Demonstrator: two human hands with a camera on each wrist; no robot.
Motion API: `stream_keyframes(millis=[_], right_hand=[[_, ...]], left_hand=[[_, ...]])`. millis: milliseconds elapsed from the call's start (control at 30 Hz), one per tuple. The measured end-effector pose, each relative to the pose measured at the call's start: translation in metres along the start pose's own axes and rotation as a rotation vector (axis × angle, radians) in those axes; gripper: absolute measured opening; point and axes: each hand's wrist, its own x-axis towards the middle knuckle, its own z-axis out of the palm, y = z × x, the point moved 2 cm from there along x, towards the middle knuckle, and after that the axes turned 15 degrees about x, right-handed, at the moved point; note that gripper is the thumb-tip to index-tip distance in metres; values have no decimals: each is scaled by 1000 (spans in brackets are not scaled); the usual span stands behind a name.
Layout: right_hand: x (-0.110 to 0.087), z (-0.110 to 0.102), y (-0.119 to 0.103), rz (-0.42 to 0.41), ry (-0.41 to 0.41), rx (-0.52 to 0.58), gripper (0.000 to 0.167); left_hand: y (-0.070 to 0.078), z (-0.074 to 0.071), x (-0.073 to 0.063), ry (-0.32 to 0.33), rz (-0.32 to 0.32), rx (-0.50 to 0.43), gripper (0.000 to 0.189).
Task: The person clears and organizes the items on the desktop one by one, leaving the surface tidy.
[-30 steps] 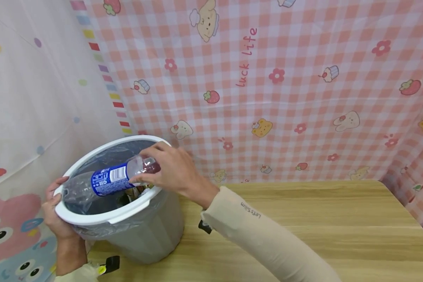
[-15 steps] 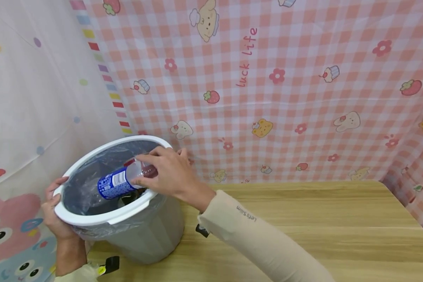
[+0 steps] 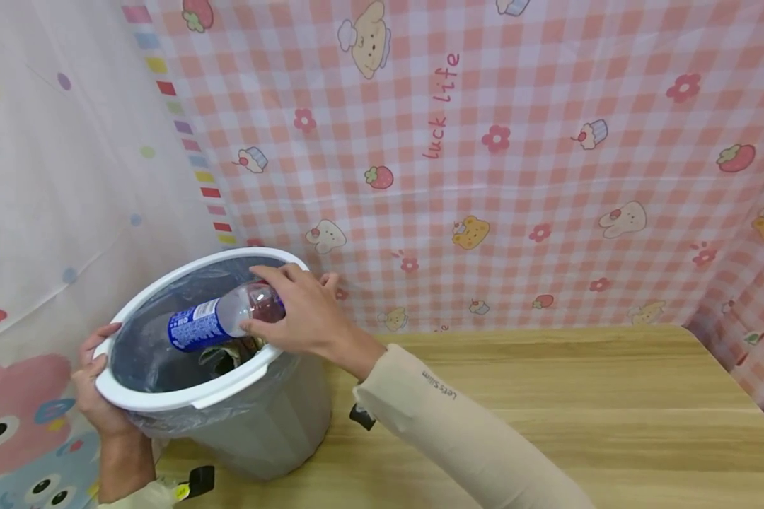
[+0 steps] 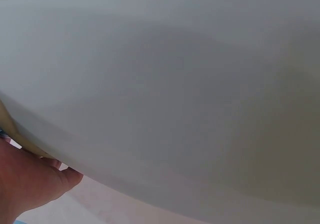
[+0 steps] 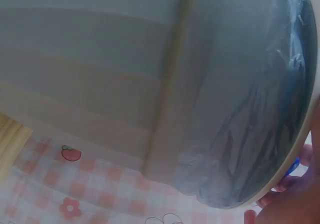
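A clear plastic bottle (image 3: 229, 311) with a blue label lies slanted in the mouth of a grey bin (image 3: 274, 424), its far end down inside and hard to make out. Round the bottle's upper end, the thumb and fingers of my right hand (image 3: 308, 311) hold it above the bin's right side. My left hand (image 3: 102, 396) grips the bin's white rim (image 3: 165, 403) at the left. A clear plastic bag (image 3: 178, 424) lines the bin and folds over below the rim. The left wrist view shows my left hand (image 4: 35, 181) beside the bin's pale wall (image 4: 160, 109).
Crumpled dark and brownish rubbish (image 3: 229, 357) is visible inside the bin. The bin stands on a wood-grain table (image 3: 547, 410). A pink checked cloth (image 3: 516, 177) hangs behind, and a white printed cloth (image 3: 70, 177) hangs at the left.
The bottle's far end has tipped from the left rim down into the bin. My right hand has shifted slightly left with it; my left hand stays on the rim.
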Motion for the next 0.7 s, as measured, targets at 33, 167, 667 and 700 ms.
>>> stream_keyframes(millis=[33,167,667,700], right_hand=[[0,1,1,4,7,16,71],[-1,3,4,18,23,51,67],[-2,2,5,-10,46,118,54],[-2,2,5,-11,48,122,55]], left_hand=[[0,0,0,0,2,3,35],[0,-1,0,1,5,31,35],[-1,-1,0,5,-11,17,37],[-1,0,0,9,-15,21,37]])
